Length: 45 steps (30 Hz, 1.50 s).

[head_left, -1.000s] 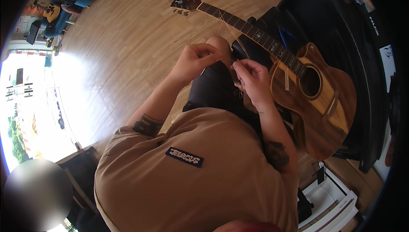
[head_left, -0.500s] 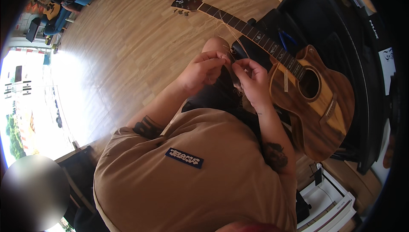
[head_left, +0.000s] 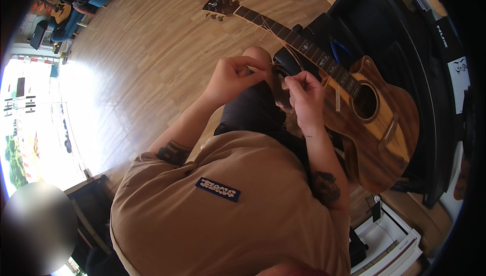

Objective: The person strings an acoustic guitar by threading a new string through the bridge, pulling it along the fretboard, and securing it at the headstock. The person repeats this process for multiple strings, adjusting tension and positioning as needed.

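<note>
Left hand (head_left: 234,77): fingers curled, pinching a thin guitar string (head_left: 277,68) above the knee.
Right hand (head_left: 304,99): fingertips pinched on the same string, close beside the left.
Acoustic guitar (head_left: 374,124): lies across the lap, loose strings trailing off the neck.
Risk: a slipped pinch could whip or kink the string.
Open black case (head_left: 405,38): contents indistinct.

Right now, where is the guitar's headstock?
In the head view, the headstock lies at the top centre over the wooden floor, at the far end of the guitar neck, beyond the left hand and right hand.
</note>
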Each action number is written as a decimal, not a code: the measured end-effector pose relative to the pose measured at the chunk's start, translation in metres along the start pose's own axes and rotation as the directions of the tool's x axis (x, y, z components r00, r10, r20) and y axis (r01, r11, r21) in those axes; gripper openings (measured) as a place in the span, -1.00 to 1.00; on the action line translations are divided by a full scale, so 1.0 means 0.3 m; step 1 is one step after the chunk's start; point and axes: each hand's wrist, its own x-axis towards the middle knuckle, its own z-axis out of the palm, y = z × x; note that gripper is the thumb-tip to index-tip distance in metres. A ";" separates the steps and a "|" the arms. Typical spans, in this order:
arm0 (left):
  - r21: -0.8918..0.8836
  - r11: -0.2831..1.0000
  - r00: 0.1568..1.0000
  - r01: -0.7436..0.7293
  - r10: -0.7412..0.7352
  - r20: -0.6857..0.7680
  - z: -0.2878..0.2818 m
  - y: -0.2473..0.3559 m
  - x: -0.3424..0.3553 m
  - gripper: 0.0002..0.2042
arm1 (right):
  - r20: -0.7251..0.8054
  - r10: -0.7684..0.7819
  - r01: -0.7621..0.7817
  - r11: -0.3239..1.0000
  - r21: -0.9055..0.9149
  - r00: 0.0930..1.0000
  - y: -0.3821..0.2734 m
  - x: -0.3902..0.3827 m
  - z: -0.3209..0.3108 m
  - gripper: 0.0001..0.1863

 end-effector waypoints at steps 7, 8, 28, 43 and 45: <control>0.217 0.967 0.991 -0.135 0.130 0.036 0.011 0.050 -0.024 -0.81 | 0.006 -0.014 0.014 0.998 -0.057 1.000 -0.020 -0.017 0.036 -0.84; 0.237 0.960 0.989 -0.150 0.148 0.026 0.013 0.049 -0.026 -0.81 | 0.014 -0.027 0.028 0.997 -0.073 1.000 -0.021 -0.017 0.037 -0.84; 0.391 0.902 0.957 -0.182 0.254 -0.140 0.034 0.016 -0.015 -0.85 | 0.027 -0.062 0.066 0.977 -0.202 0.998 0.023 -0.021 0.026 -0.80; 0.531 0.689 0.860 -0.493 0.478 0.178 -0.025 -0.043 0.021 -0.91 | -0.072 0.039 -0.045 0.995 -0.091 0.997 -0.069 -0.008 -0.028 -0.81; 0.453 0.746 0.868 -0.487 0.469 0.160 -0.022 -0.020 0.012 -0.91 | -0.059 0.051 -0.059 0.989 -0.135 0.997 -0.071 0.001 -0.051 -0.82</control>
